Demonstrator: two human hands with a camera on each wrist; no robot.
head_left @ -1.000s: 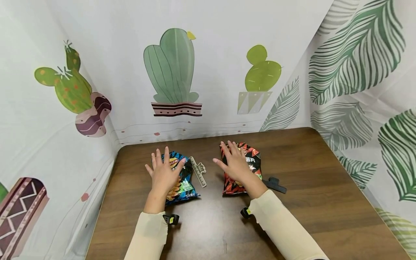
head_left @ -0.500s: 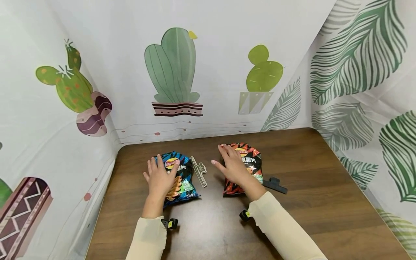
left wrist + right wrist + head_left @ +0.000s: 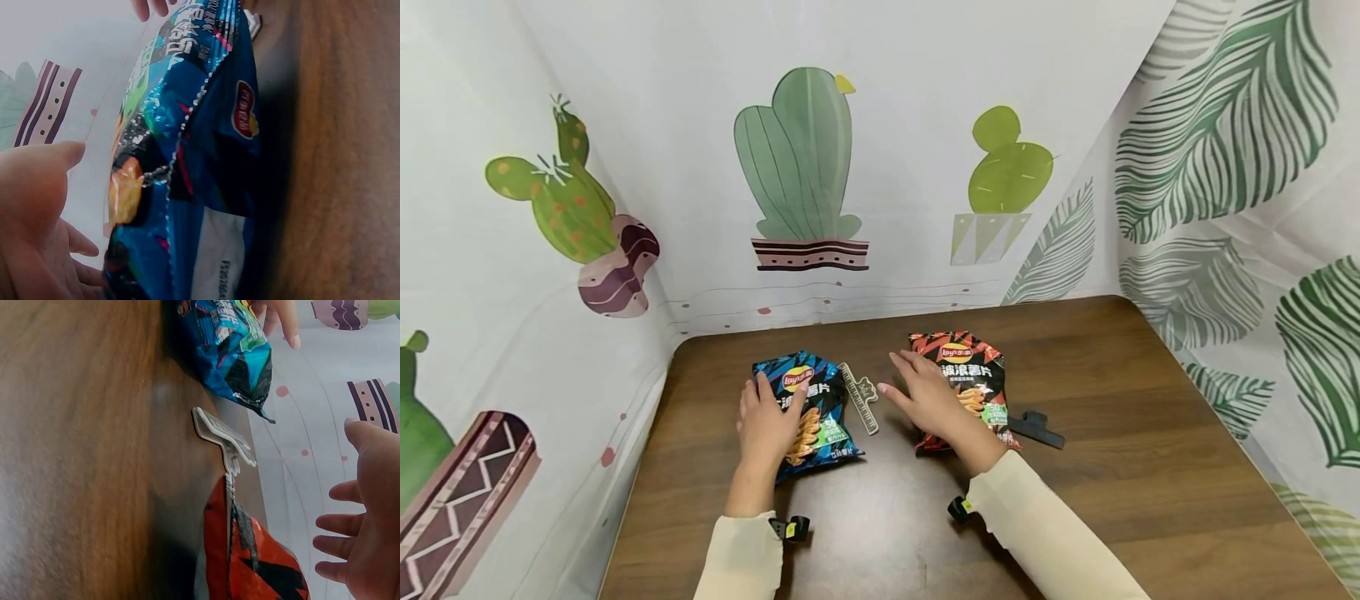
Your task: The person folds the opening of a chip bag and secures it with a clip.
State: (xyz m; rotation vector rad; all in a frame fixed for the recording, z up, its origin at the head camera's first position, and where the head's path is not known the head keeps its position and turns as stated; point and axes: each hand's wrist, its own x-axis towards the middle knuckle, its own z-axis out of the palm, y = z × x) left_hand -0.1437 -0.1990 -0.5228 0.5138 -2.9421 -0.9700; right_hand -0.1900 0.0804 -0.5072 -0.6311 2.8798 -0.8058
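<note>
A blue bag of chips [image 3: 820, 417] lies on the table at the left, its front facing up. Over its left side hovers my left hand [image 3: 767, 425], fingers spread and relaxed; the left wrist view shows a gap between palm and bag [image 3: 181, 162]. To the right lies a red bag of chips [image 3: 970, 375]. My right hand [image 3: 928, 400] hangs above that bag's left part, fingers loosely extended, holding nothing; the right wrist view shows the hand [image 3: 369, 512] apart from the red bag [image 3: 256, 562]. Between the bags lies a pale clip with ruler-like marks [image 3: 859, 400].
A black clip [image 3: 1036, 428] lies just right of the red bag. The brown wooden table [image 3: 1120, 517] ends at the back against a white cloth [image 3: 902, 167] printed with cacti and leaves. More of this cloth hangs on both sides.
Both hands have drawn back toward the person, the right one also leftward, with fingers less stretched. More of both bags' fronts shows. Bags and clips stay in place.
</note>
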